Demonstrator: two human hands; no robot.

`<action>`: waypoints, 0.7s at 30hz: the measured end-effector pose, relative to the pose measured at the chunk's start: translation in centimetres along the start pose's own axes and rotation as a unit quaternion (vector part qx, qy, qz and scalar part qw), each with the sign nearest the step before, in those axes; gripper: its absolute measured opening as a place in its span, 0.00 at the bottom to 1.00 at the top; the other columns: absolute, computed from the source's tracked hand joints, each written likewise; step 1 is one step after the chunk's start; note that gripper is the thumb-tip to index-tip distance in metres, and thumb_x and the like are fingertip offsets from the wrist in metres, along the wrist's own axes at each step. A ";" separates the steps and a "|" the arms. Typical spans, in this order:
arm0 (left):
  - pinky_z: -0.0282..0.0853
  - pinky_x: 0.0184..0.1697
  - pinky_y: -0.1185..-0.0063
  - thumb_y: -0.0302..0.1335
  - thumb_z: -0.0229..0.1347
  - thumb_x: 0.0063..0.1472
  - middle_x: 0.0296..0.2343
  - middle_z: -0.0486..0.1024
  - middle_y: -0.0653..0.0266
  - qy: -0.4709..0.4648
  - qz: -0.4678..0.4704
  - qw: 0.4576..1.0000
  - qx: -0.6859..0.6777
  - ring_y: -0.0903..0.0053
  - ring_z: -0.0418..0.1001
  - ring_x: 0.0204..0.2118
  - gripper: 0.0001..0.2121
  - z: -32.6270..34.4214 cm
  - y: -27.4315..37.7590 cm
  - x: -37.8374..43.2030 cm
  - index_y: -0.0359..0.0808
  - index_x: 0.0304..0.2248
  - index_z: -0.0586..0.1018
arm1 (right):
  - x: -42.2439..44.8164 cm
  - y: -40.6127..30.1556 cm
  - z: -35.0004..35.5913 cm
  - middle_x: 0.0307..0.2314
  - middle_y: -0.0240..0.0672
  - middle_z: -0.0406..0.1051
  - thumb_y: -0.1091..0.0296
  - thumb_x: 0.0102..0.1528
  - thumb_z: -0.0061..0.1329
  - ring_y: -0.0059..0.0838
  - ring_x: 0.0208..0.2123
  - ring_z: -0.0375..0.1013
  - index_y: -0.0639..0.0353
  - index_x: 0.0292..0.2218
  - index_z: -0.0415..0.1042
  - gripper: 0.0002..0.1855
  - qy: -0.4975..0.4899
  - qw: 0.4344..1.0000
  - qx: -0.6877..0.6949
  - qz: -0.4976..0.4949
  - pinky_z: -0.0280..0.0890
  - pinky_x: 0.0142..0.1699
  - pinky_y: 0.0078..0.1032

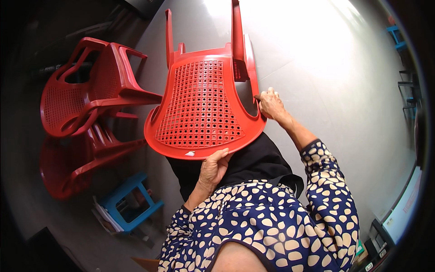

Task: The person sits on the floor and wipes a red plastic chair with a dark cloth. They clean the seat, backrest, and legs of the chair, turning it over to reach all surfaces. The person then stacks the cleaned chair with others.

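Observation:
A red plastic armchair (204,102) with a perforated back lies tipped over in front of me, its legs pointing away and its backrest's rounded top edge near my lap. My left hand (214,167) grips that top edge, thumb on the upper face, fingers out of sight below. At the right side of the backrest, my right hand (271,103) is on the chair's side by the armrest; its fingers look curled, but whether they close around the plastic is hard to tell. A small whitish sticker or torn label (190,153) is on the rim of the backrest.
More red plastic chairs (98,76) stand or lie on the left, one leg close to the chair before me. Below them is a blue plastic stool frame (126,204) beside some papers (107,217). Blue stools (397,37) and dark-legged furniture line the far right.

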State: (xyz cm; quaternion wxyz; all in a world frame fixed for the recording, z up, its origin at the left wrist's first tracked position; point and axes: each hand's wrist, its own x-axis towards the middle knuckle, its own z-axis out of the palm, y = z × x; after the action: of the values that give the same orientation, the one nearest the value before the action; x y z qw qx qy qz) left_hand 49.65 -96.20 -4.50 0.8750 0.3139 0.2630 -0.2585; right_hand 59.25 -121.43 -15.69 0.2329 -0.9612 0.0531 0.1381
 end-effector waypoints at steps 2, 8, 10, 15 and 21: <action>0.65 0.56 0.70 0.12 0.50 0.54 0.45 0.71 0.57 -0.003 -0.003 1.000 0.001 0.69 0.70 0.48 0.22 -0.6 0.0 -0.1 0.30 0.50 0.65 | -3.5 -2.7 -1.9 0.35 0.50 0.63 0.68 0.53 0.42 0.54 0.40 0.67 0.51 0.39 0.75 0.13 0.034 0.999 0.000 -0.018 0.67 0.44 0.46; 0.65 0.56 0.69 0.14 0.49 0.55 0.45 0.70 0.57 -0.025 -0.016 1.000 0.007 0.69 0.70 0.48 0.21 -0.3 0.3 -0.2 0.29 0.50 0.65 | -11.3 -8.9 -5.5 0.36 0.43 0.63 0.79 0.48 0.47 0.43 0.39 0.65 0.59 0.40 0.70 0.16 0.093 0.953 0.211 -0.198 0.64 0.45 0.34; 0.66 0.54 0.75 0.14 0.50 0.56 0.42 0.73 0.60 -0.029 -0.026 0.999 -0.006 0.74 0.72 0.45 0.17 -0.2 0.2 -0.3 0.32 0.46 0.70 | -10.9 -10.8 -5.4 0.37 0.43 0.62 0.78 0.49 0.50 0.40 0.40 0.65 0.59 0.42 0.70 0.16 0.127 0.935 0.204 -0.262 0.62 0.46 0.32; 0.66 0.54 0.74 0.14 0.52 0.55 0.43 0.73 0.60 -0.001 -0.042 0.999 0.006 0.72 0.72 0.46 0.17 -0.3 0.6 -0.6 0.31 0.46 0.70 | -4.0 -11.0 -3.5 0.35 0.41 0.63 0.75 0.48 0.51 0.41 0.37 0.62 0.57 0.43 0.69 0.18 0.142 0.913 0.205 -0.324 0.61 0.44 0.33; 0.63 0.57 0.71 0.13 0.50 0.55 0.47 0.69 0.55 0.035 -0.074 0.996 0.021 0.69 0.70 0.49 0.24 -0.4 1.6 -1.0 0.30 0.52 0.63 | 6.3 -10.8 -1.6 0.32 0.39 0.62 0.75 0.47 0.49 0.38 0.36 0.62 0.58 0.38 0.69 0.13 0.228 0.926 0.111 -0.281 0.62 0.41 0.33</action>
State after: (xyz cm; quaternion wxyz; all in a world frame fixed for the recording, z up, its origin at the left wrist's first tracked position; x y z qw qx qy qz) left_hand 49.76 -94.56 -3.52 0.8368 0.3208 0.3104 -0.3170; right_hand 67.43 -112.86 -11.43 0.3488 -0.9102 -0.1524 -0.1631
